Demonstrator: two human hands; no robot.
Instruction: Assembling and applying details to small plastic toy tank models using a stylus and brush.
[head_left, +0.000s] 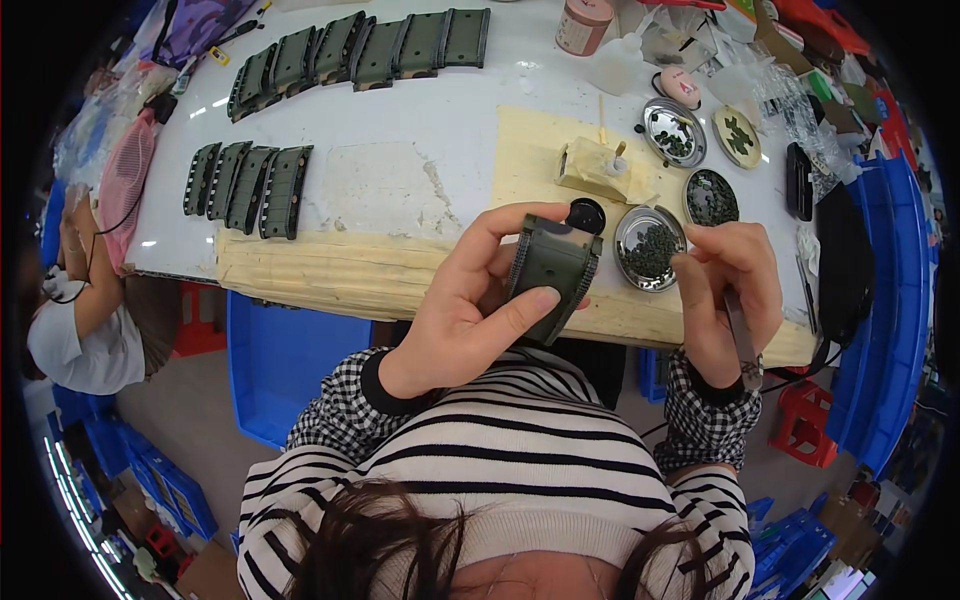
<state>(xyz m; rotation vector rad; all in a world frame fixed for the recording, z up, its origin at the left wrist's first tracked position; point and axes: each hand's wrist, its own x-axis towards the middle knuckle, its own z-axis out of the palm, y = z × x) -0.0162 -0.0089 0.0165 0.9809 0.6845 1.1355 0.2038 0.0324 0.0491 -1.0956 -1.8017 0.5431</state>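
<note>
My left hand point(465, 300) grips a curved dark-green camouflage plastic part point(556, 272) with ridged edges, thumb across its face. It is held above the table's front edge. My right hand point(735, 280) is closed at the right, apart from that part. A slim flat metal tool point(740, 335) is tucked in it, sticking out toward the wrist. Thumb and index finger come close together beside a round metal dish point(622, 262) of small dark-green pieces point(652, 250); whether they pinch a tiny piece cannot be made out. A round black cap-like thing point(586, 216) sits behind the held part.
Similar green parts stand in a back row point(400, 50) and a front-left group point(248, 190). Behind the dish are a tape-wrapped block point(600, 172), more small dishes point(672, 105) and a pink jar point(584, 27). A person's arm point(88, 265) is at far left.
</note>
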